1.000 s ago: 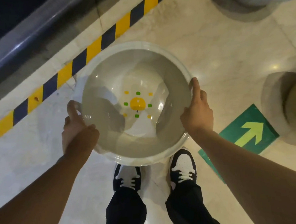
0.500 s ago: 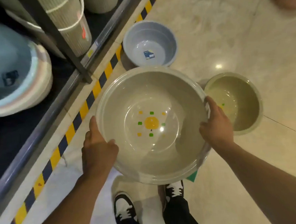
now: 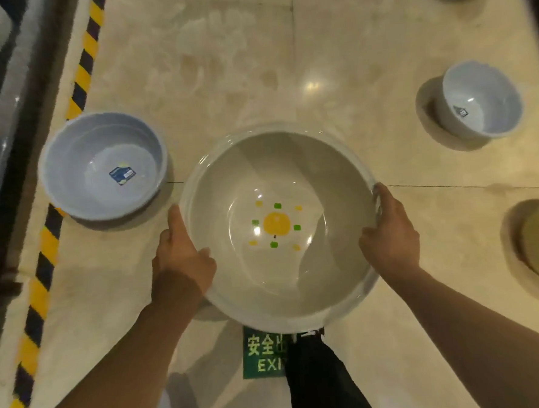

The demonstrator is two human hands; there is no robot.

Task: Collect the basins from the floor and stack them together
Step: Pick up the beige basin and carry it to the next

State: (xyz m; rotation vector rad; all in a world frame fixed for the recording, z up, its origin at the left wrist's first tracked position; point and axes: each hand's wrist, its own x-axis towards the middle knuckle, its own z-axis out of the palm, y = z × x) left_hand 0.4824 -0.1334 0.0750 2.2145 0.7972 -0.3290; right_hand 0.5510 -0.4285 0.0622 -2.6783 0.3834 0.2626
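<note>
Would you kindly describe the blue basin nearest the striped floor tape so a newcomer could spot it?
Follow the yellow-and-black hazard tape along the floor's left edge. The blue basin sits upright beside it, left of the grey basin held in both hands. A dark label lies on its bottom.

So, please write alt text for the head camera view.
Two bare hands, left and right, hold a big grey basin by its rim above a pale floor. Two blue basins stand there, one left, one right.

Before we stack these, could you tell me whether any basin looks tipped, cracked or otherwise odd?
Nothing stands out. The grey basin is held level in the left hand and right hand; the blue basin and white basin sit upright on the floor, undamaged as far as visible.
</note>
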